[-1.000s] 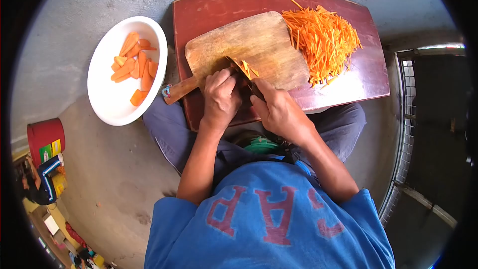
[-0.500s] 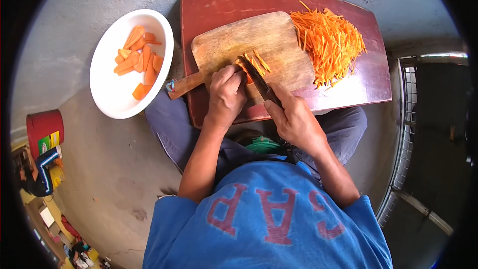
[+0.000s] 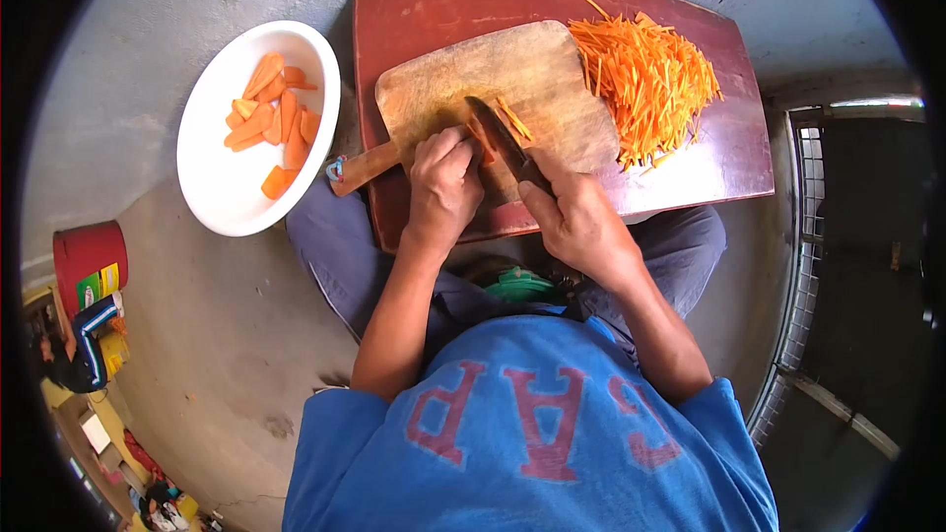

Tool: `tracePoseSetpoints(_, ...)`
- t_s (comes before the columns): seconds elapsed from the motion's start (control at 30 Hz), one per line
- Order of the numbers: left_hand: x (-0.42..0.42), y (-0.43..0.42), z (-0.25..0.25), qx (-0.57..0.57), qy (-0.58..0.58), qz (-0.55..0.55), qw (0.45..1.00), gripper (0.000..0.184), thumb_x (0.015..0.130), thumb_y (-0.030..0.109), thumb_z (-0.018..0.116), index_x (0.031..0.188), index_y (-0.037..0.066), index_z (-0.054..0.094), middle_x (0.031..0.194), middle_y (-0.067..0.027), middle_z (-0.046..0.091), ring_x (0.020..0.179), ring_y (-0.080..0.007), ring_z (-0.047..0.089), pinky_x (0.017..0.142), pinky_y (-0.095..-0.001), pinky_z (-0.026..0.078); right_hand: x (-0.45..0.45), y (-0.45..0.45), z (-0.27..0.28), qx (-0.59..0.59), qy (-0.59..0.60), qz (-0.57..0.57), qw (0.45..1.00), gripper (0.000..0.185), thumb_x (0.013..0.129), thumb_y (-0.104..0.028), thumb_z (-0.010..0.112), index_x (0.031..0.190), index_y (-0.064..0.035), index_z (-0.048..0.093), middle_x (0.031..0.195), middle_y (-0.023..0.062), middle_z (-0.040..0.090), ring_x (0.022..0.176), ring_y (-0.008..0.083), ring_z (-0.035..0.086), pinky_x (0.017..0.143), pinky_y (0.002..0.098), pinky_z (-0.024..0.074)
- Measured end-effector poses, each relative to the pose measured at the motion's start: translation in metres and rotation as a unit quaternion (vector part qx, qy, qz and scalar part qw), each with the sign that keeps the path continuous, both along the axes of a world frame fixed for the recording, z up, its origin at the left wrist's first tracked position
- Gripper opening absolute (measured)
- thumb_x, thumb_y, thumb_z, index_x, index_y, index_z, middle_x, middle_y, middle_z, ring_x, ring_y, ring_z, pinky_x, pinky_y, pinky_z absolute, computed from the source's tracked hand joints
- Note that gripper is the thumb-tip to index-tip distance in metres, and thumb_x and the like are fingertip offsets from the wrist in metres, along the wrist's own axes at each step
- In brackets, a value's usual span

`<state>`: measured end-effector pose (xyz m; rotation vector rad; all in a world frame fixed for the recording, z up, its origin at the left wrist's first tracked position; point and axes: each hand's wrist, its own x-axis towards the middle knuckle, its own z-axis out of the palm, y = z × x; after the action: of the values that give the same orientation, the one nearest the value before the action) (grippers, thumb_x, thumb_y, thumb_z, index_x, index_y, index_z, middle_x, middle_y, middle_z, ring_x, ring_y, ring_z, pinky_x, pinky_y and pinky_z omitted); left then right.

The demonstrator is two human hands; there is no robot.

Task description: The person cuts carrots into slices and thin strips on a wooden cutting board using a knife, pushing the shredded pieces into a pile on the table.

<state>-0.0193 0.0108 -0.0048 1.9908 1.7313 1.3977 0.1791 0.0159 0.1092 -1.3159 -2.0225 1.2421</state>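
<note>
My right hand [image 3: 576, 217] is wrapped round the handle of a dark-bladed knife [image 3: 501, 140], its blade slanting across a wooden cutting board [image 3: 522, 59]. Just left of the blade, my left hand [image 3: 443, 182] is closed with bent fingertips on a piece of carrot [image 3: 483, 141], mostly hidden by the fingers and knife. A few cut carrot sticks [image 3: 513, 118] lie on the board right of the blade. Beyond the board's right edge, a large heap of carrot strips [image 3: 650, 89] rests on the red table [image 3: 424, 10].
A white basin [image 3: 212, 182] with several carrot slices stands left of the table. The board's handle [image 3: 365, 169] points left. Further off on the left are a red bucket [image 3: 84, 261] and another person's sleeve [image 3: 91, 335]. A dark doorway [image 3: 872, 236] is on the right.
The knife has shifted slightly, and its tip now shows above the left fingers. Fewer loose sticks show beside the blade. The left hand stays in nearly the same place.
</note>
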Motion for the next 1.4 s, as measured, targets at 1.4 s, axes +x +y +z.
tracePoseSetpoints(1.4, -0.003, -0.001, 0.004, -0.016, -0.062, -0.042, 0.997, 0.013, 0.086, -0.008, 0.075, 0.099, -0.002, 0.076, 0.107, -0.0167, 0.074, 0.101, -0.0417, 0.072, 0.089, -0.0489, 0.057, 0.0, -0.005, -0.019, 0.008, 0.007, 0.004, 1.0, 0.025, 0.106, -0.012, 0.07, 0.122, 0.0056, 0.063, 0.097, 0.0373, 0.069, 0.097, 0.0584, 0.07, 0.082, 0.0585, 0.0547)
